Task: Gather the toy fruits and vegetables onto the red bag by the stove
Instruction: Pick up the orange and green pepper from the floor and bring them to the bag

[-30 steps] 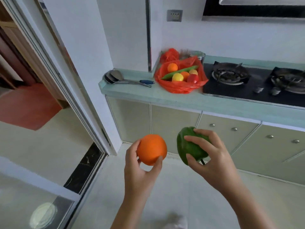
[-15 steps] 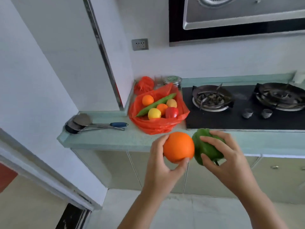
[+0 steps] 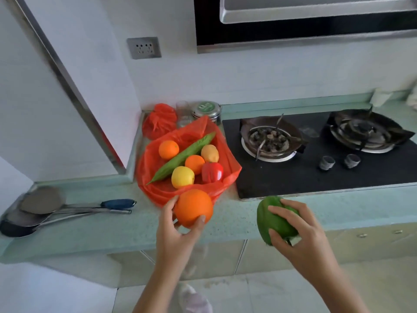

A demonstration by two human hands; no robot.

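Note:
My left hand [image 3: 178,231] grips a large toy orange [image 3: 193,207] just in front of the red bag [image 3: 153,190], which lies spread on the green counter left of the stove [image 3: 293,177]. My right hand [image 3: 300,231] holds a green toy pepper [image 3: 268,220] over the counter's front edge, to the right of the bag. On the bag lie a small orange [image 3: 168,149], a long green gourd [image 3: 182,158], another orange [image 3: 194,164], a yellow-orange fruit [image 3: 209,153], a lemon [image 3: 182,177] and a red pepper [image 3: 212,172].
Ladles with a blue handle [image 3: 67,207] lie on the counter [image 3: 237,220] at the left. A tied red bag [image 3: 160,120], a glass [image 3: 182,111] and a metal tin [image 3: 206,109] stand behind the open bag. Two burners and knobs are at the right; a hood hangs above.
I have come closer to the counter. Both hands rose and moved forward; the orange now reaches the bag's front edge and the green pepper has spread away to the right.

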